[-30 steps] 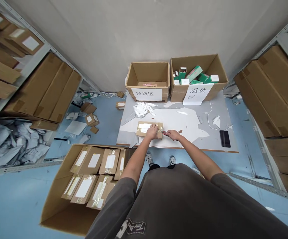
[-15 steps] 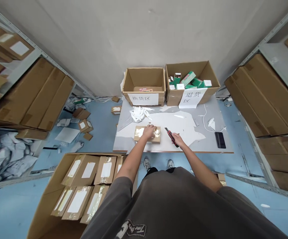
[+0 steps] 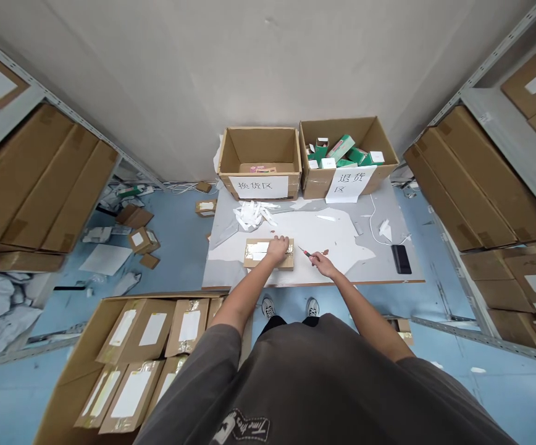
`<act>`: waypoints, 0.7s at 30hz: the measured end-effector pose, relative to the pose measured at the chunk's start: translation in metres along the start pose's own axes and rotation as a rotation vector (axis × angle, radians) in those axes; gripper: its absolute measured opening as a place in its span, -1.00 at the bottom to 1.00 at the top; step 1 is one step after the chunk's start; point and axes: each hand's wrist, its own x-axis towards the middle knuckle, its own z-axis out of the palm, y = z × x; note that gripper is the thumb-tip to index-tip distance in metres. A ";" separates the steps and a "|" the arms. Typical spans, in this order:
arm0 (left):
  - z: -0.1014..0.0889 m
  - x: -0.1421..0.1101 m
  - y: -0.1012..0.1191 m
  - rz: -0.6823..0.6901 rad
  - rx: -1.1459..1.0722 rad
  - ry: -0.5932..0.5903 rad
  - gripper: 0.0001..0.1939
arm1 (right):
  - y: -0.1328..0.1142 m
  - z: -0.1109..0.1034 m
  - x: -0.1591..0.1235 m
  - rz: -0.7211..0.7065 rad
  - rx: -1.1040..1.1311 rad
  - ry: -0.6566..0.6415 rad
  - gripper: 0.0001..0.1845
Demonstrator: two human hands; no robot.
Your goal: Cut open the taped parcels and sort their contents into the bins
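On the table in front of me lies a small taped cardboard box with a white label on its top. My left hand grips it from above, fingers bent over its top toward the far edge. Just to the right, my right hand is closed around a red and black utility knife. Its thin tip points left toward the box, a short gap away. Most of the knife's handle is hidden in the hand.
Behind stand two open cartons, one with pink packets, one with green-and-white boxes. Crumpled white strips and a black phone lie on the table. A large carton of parcels stands at left; loaded shelves flank both sides.
The knife has turned so less of its body shows, with its tip aimed more to the left at the box. My left hand stays on the box. The view has shifted slightly.
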 end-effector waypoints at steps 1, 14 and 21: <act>0.003 -0.002 -0.001 0.014 -0.005 0.009 -0.36 | -0.002 -0.001 0.000 -0.011 -0.090 -0.014 -0.66; 0.033 -0.019 -0.015 0.093 -0.127 0.165 -0.52 | -0.036 -0.007 0.006 -0.217 -0.755 -0.041 -0.65; 0.040 -0.024 -0.012 0.087 -0.116 0.175 -0.54 | -0.048 -0.006 0.009 -0.293 -0.903 -0.045 -0.65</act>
